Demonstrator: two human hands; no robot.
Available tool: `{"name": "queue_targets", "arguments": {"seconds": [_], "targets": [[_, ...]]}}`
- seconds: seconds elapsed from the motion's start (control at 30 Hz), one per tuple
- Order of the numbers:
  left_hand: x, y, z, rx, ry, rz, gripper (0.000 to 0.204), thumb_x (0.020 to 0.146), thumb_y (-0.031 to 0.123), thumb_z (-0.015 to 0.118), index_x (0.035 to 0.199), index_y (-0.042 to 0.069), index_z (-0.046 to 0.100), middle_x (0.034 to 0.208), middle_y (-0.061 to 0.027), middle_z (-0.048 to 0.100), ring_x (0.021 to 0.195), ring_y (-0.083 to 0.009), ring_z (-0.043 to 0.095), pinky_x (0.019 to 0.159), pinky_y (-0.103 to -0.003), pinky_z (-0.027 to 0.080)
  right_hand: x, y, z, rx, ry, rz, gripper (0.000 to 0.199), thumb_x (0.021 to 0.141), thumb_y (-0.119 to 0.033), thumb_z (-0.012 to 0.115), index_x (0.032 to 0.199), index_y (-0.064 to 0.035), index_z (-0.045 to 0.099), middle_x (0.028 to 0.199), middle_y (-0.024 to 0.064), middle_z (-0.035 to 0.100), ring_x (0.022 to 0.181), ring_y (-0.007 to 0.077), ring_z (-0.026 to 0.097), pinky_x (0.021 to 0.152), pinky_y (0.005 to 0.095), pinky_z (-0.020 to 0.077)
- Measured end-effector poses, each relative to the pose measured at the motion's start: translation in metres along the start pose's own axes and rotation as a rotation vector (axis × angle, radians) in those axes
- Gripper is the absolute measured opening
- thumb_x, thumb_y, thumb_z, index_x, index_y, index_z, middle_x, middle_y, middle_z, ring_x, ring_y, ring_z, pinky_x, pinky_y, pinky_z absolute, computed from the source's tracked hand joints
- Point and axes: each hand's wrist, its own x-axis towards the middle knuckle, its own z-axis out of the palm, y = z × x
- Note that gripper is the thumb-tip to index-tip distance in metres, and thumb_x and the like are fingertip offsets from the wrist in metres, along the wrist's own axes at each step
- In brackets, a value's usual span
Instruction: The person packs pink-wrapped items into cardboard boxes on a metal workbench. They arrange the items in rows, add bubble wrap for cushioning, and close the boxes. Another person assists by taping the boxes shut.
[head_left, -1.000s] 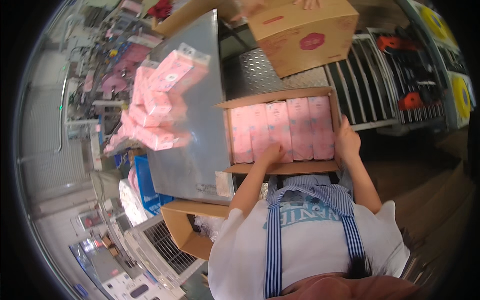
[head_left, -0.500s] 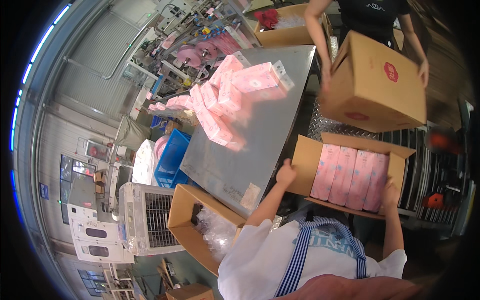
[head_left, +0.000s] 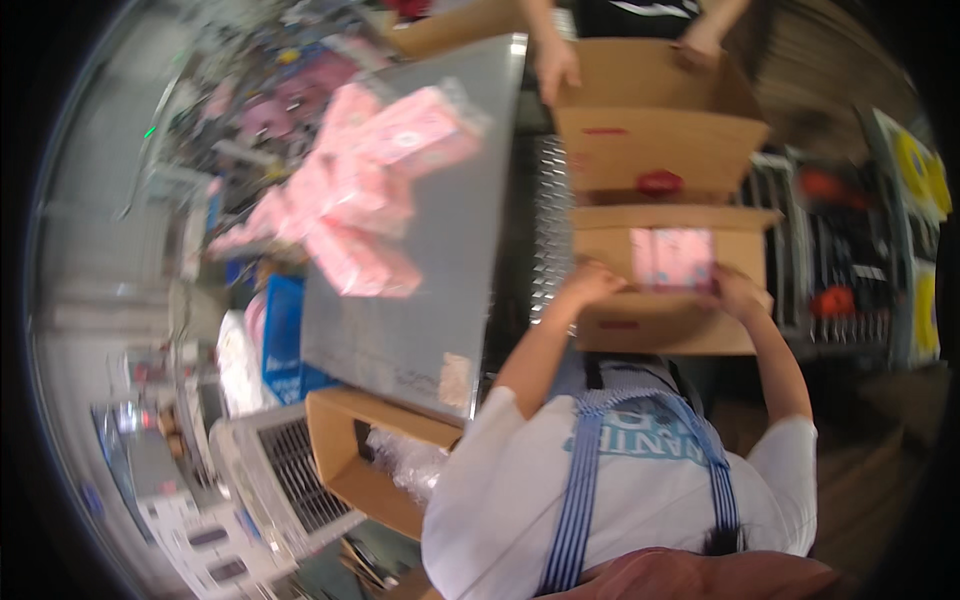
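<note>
Box: cardboard box, long axis left-right, flaps partly folded over pink packs.
Left hand: pressing left flap.
Right hand: pressing right flap.

Matt brown cardboard box, glossy pink plastic-wrapped packs, smooth grey metal table

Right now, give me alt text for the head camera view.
Left hand and right hand fold the flaps of a cardboard box over pink packs. More pink packets lie piled on a grey table alongside.
</note>
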Motion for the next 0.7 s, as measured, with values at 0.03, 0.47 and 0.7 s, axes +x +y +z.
{"name": "queue_targets", "arguments": {"seconds": [0.03, 0.47, 0.7], "targets": [[-0.006, 0.007, 0.002, 0.144, 0.254, 0.005, 0.063, 0.072, 0.05, 0.067, 0.113, 0.002, 0.061, 0.121, -0.0202, 0.054, 0.115, -0.0353, 0.05, 0.093, -0.043, 0.044, 0.013, 0.011, 0.01, -0.272, 0.064, -0.143, 0.036, 0.066, -0.027, 0.076, 0.095, -0.0106, 0.06, 0.094, 0.0082, 0.062, 0.093, 0.0274, 0.06, 0.081, 0.0381, 0.0481], [-0.04, -0.05, 0.093, -0.64, 0.43, 0.001, 0.079, 0.076, 0.048, 0.072, 0.13, 0.0, 0.041, 0.124, -0.0184, 0.052, 0.11, -0.0289, 0.054, 0.092, -0.034, 0.043, -0.016, 0.032, 0.079, -0.245, 0.832, -0.13, 0.043, 0.069, -0.028, 0.07, 0.104, -0.0075, 0.057, 0.102, 0.0115, 0.055, 0.1, 0.029, 0.053, 0.105, 0.0454, 0.0325], [0.002, 0.014, 0.105, -1.134, 0.291, -0.479, 0.06, 0.091, 0.039, 0.057, 0.133, 0.001, 0.037, 0.127, -0.0111, 0.05, 0.113, -0.0215, 0.049, 0.094, -0.032, 0.04, 0.04, 0.113, -0.002, -0.031, 0.841, 0.674, 0.039, 0.087, -0.032, 0.055, 0.12, -0.0123, 0.049, 0.105, 0.0123, 0.056, 0.102, 0.0286, 0.053, 0.088, 0.0415, 0.0412]]}}
